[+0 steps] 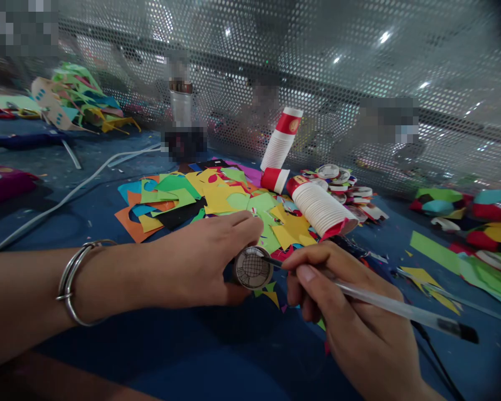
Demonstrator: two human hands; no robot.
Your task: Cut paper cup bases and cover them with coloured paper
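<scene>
Between the fingers and thumb of my left hand (196, 259) is a small paper cup (254, 268), its round base turned toward me. Dark pen lines on that base form a grid inside a rounded outline. My right hand (346, 312) grips a pen (384, 301) with a clear barrel and black end; its tip reaches the upper right of the drawing. Just beyond both hands lies a heap of coloured paper scraps (221, 192). Small green and yellow snippets (271, 296) lie below the cup. My left wrist wears silver bangles.
Stacked paper cups (323, 206) lie behind my right hand, and another stack (280, 142) leans upright. A white cable (79, 186) crosses the blue table at left. Colourful paper pieces (484, 245) lie right. A perforated metal panel (234, 72) borders the far side.
</scene>
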